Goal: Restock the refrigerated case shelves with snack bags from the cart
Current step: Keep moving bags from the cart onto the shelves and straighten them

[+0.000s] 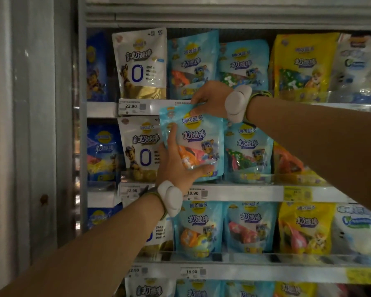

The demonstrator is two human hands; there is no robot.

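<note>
Both forearms reach into the case. I see left hand [176, 166] spread under a light-blue bag [196, 144], thumb on its front; right hand [210, 98] pinches the bag's top edge. Bag sits upright at the middle shelf [244, 192] front, second row. Price tags [131, 106] line shelf edges; grey door frame [81, 125] at left.
</note>
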